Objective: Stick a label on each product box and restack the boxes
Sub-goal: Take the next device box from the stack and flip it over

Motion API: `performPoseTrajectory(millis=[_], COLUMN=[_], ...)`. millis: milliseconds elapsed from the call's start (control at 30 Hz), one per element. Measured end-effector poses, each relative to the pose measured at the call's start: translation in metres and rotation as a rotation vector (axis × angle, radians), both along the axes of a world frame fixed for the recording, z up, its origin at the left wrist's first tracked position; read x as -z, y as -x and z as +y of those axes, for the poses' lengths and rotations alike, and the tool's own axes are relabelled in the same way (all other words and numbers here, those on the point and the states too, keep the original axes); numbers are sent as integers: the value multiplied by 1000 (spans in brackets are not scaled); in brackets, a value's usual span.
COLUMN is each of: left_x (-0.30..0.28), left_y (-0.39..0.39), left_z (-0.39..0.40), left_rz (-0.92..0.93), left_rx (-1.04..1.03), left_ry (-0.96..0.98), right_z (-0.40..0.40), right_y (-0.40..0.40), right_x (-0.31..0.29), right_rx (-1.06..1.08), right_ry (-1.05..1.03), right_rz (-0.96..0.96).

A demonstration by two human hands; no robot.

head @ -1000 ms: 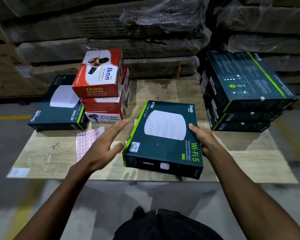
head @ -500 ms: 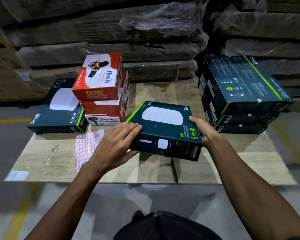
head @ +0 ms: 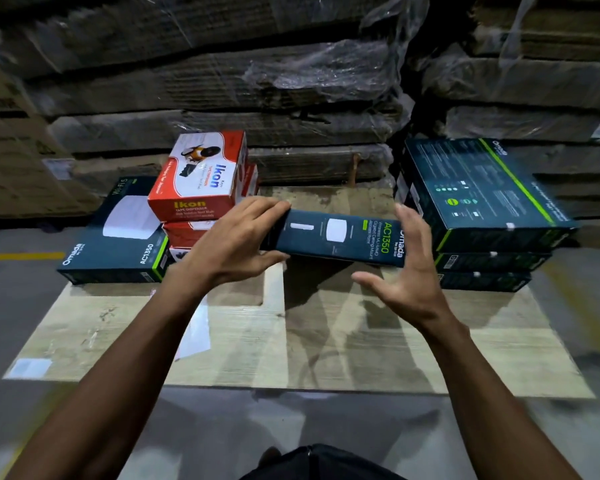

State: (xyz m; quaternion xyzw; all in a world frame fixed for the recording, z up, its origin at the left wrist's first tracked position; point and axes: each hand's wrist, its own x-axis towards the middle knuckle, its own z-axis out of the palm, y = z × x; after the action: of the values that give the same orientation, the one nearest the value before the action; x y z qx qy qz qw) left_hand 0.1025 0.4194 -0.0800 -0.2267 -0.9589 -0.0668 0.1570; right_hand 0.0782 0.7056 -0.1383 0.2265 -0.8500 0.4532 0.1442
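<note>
A dark Omada Wi-Fi box [head: 340, 235] is lifted off the wooden board [head: 361, 348], tilted so its long side faces me. My left hand [head: 236, 244] grips its left end, fingers over the top and thumb beneath. The straight fingers of my right hand [head: 409, 271] press against its right end, with the thumb spread out below. The label sheet [head: 196, 337] lies on the board, partly hidden by my left forearm.
A stack of red Ikon boxes [head: 201, 174] stands at the back left beside a single Omada box [head: 118, 237]. Three dark boxes [head: 482, 192] are stacked at the right. Wrapped cardboard pallets [head: 222, 81] rise behind. A white slip [head: 28, 368] lies at the board's front left corner.
The box has gone from lying nearly flat to raised and tipped on edge. My left hand moved from open beside it to gripping its left end; my right hand's fingers spread.
</note>
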Motion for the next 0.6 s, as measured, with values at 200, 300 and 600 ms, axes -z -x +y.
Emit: performPoseTrajectory(millis=[200, 300, 600], left_x=[-11, -22, -44], left_y=[12, 14, 28], left_z=[1, -2, -4], left_rz=[15, 20, 17], left_rx=[9, 10, -70], left_ry=[-36, -70, -272], right_z=[1, 1, -12], right_y=[21, 28, 47], right_x=[-6, -15, -53], right_rx=[94, 65, 21], right_ry=[-37, 10, 307], right_rz=[231, 284, -69])
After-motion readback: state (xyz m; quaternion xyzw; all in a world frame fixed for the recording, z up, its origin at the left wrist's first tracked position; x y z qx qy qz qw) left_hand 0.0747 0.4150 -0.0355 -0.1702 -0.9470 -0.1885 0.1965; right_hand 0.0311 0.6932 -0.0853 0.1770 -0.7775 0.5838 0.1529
